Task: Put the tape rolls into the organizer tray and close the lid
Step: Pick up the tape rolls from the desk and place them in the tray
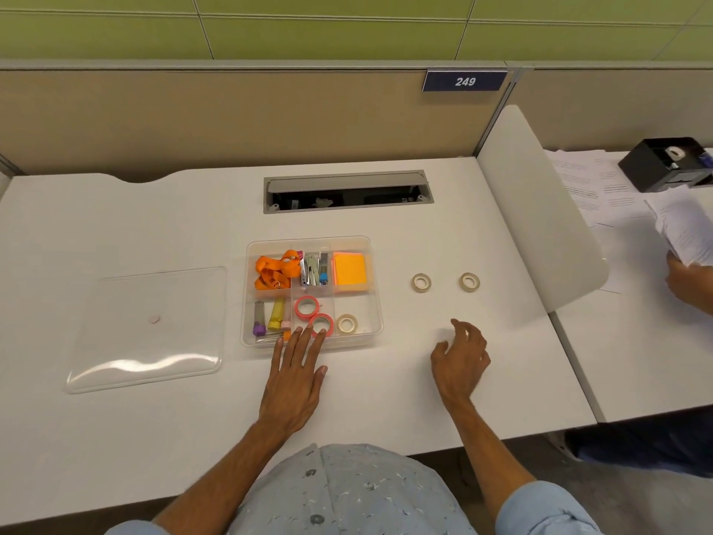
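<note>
Three tape rolls in tray (247, 295), two beige rolls (421, 282) at 3 o'clock.
Left hand (295, 374) flat, grip open at pink roll (321, 324); right hand (461, 361) empty, grip loose.

The person wears a pale blue shirt (347, 492) printed with small dark, feather-like flecks; round grey buttons (311, 473) run down its front, nearer the desk (424, 233) edge than the collar end (three show); the sleeves (540, 511) are plain light blue, pushed up past the forearms; both the left hand (295, 374) and right hand (461, 361) are bare, without rings or watch.
</note>
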Motion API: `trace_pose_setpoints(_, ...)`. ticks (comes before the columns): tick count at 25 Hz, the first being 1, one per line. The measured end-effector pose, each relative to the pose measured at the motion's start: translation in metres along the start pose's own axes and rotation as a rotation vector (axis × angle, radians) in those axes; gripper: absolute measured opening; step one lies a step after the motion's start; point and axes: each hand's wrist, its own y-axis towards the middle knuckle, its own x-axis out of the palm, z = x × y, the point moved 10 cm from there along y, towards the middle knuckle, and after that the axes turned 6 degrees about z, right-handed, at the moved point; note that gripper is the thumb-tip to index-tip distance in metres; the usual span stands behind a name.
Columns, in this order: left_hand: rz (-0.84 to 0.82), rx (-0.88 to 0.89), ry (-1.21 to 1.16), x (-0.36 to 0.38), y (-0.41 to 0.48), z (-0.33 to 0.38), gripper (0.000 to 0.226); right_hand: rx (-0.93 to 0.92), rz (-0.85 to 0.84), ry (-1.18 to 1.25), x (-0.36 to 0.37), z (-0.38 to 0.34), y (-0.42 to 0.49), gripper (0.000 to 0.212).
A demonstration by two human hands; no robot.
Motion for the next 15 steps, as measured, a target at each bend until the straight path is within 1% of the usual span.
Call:
trace_pose_setpoints(3, -0.004, -0.001, 0.012, 0.002, 0.000, -0.001, 0.066, 0.089, -0.031, -0.023, 0.002, 0.022, 0.000, 0.056)
trace_pose_setpoints(6, -0.008, -0.001, 0.022, 0.003, 0.000, -0.001, 0.066, 0.130, -0.086, -0.017, 0.008, 0.032, 0.000, 0.052)
trace_pose_setpoints(9, -0.005, 0.000, 0.019, 0.002, 0.000, -0.001, 0.066, 0.125, -0.109, 0.003, 0.011, 0.028, 0.000, 0.046)
trace_pose_setpoints(11, -0.004, 0.003, 0.023, 0.001, 0.000, 0.000, 0.066, 0.073, -0.098, 0.017, 0.009, 0.015, 0.001, 0.039)
trace_pose_setpoints(13, -0.001, 0.005, 0.023, 0.001, 0.000, 0.000, 0.066, -0.026, -0.089, 0.045, 0.007, -0.011, 0.002, 0.033)
trace_pose_setpoints(15, 0.002, 0.005, 0.021, 0.001, 0.000, 0.000, 0.066, -0.134, -0.110, 0.096, 0.007, -0.045, 0.002, 0.032)
